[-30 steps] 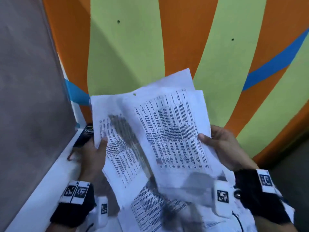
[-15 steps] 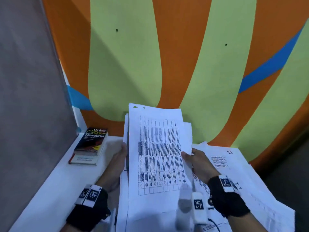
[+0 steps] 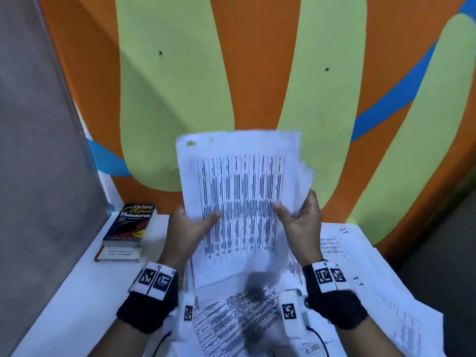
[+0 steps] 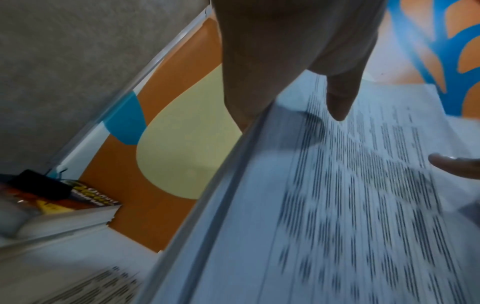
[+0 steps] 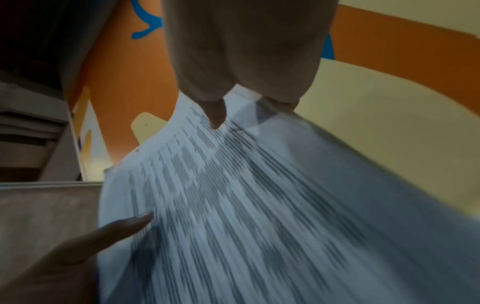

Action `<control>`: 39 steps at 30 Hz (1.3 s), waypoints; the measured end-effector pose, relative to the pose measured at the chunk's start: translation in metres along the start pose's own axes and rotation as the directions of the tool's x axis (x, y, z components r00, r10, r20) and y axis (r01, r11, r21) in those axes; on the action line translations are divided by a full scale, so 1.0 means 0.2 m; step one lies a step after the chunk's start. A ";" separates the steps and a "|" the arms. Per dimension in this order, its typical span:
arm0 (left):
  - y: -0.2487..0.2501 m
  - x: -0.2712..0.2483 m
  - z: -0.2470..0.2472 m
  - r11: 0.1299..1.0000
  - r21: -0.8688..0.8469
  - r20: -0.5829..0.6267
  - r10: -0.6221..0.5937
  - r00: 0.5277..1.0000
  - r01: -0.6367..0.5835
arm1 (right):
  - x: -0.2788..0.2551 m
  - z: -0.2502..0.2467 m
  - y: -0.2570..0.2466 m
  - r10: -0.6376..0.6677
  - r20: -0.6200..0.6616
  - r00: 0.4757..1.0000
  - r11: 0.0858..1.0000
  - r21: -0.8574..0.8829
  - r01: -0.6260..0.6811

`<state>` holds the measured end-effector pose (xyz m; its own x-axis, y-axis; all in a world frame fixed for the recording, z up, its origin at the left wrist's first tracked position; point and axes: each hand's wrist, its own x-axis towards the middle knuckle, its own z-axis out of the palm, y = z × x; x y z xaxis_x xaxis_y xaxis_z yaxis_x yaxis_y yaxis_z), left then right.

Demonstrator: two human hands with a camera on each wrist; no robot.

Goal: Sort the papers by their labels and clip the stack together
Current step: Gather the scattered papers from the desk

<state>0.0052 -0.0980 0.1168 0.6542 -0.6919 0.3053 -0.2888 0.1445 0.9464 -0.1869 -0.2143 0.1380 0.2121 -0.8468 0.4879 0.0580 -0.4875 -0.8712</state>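
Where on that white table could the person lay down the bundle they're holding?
The barest patch of the white table lies at the near left, bordered by the grey partition, the Oxford thesaurus behind and the left hand. The middle and right are crowded with loose printed sheets.

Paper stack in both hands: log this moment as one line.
stage: squaring papers | left hand: holds paper stack left edge | right hand: holds right edge | stack: upright over table | clip: not on stack | Oxford thesaurus: untouched
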 end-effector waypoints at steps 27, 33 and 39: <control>0.04 -0.04 0.12 0.992 -0.097 -0.161 0.068 0.985 -0.084 | -0.04 0.06 0.06 -0.004 0.121 0.993 0.999 0.051 -0.002; -0.16 -0.02 0.12 0.979 0.187 -0.102 -0.068 0.992 0.086 | -0.12 0.00 0.43 0.622 0.264 0.737 0.577 -0.791 -0.204; -0.09 0.14 0.00 0.928 0.355 -0.299 0.224 0.927 -0.110 | -0.26 0.21 0.57 0.424 0.795 0.433 0.590 -0.605 0.534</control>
<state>0.0293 -0.1196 0.1092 0.7510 -0.3978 0.5271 -0.5885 -0.0411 0.8074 -0.1503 -0.2163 0.0118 0.8923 -0.4039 -0.2017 -0.4431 -0.8690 -0.2202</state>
